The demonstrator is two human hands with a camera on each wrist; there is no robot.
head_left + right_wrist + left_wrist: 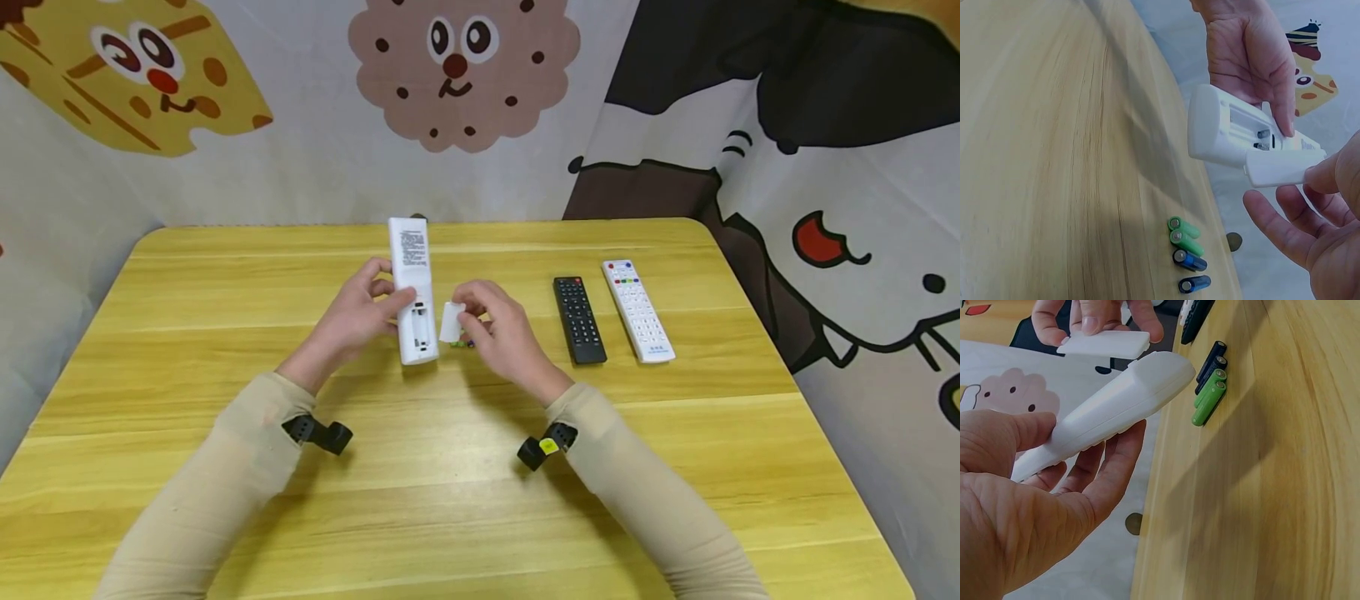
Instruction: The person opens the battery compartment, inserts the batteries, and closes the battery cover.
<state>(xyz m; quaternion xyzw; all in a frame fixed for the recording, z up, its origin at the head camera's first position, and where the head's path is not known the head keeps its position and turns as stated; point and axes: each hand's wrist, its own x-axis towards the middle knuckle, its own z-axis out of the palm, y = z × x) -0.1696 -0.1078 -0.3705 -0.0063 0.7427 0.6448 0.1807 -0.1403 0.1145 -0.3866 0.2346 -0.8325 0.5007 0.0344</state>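
My left hand [351, 313] grips a white remote control [410, 250] above the table, its back turned up and the thumb lying across it. Its battery compartment [422, 332] is uncovered, showing metal spring contacts and no battery. Between thumb and fingers, my right hand [501, 332] pinches the white battery cover [1282, 167], held just right of the remote. In the right wrist view the cover overlaps the remote's side. Below them on the table lie several AA-size batteries, some green [1210, 403] and some dark blue [1211, 365], side by side; the right hand partly hides them in the head view.
Right of my hands, a black remote [579, 321] lies buttons up on the wooden table [420, 517]. Beside it is a second white remote [639, 312], also buttons up. A cartoon-printed cloth [315, 183] hangs behind the table's far edge.
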